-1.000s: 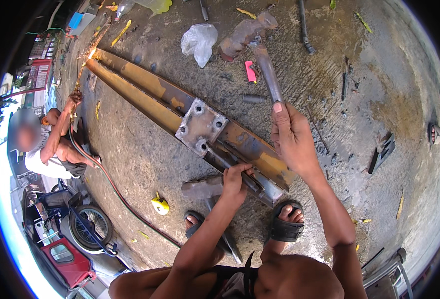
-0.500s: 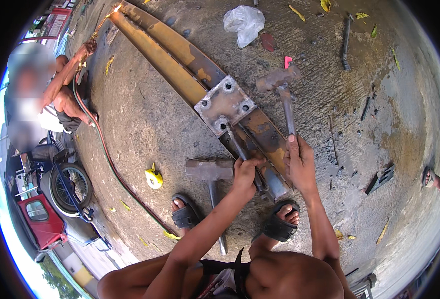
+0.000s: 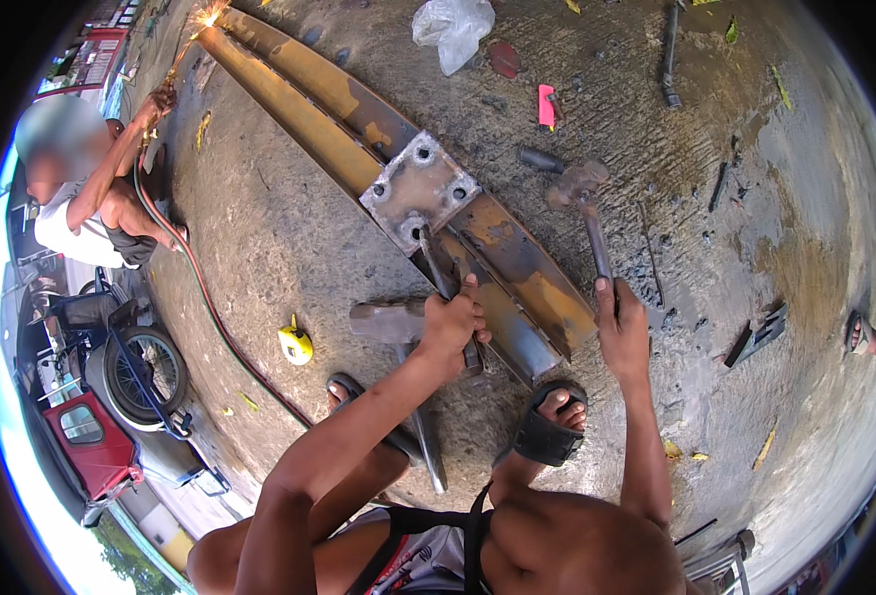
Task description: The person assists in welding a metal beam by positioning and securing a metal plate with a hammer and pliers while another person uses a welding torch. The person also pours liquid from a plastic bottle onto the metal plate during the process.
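My left hand is wrapped round a steel chisel, a long dark bar. Its narrow far end meets the hole at the near corner of a square steel plate. That plate has a hole by each corner and lies across two rusty steel beams. To the right, my right hand grips the handle of a hammer. The hammer's rusty head is held out over the concrete, apart from the chisel. Beside my left hand a sledgehammer rests on the ground, partly hidden by my forearm.
At far left a crouching person holds a torch sparking at the beams' far end. Its hose crosses the ground. A yellow tape measure, plastic bag, pink object and dark metal bar lie about.
The hammer in my right hand has swung lower and slightly right, away from the plate. My left hand still holds the chisel at the hole. Sparks at the torch have grown.
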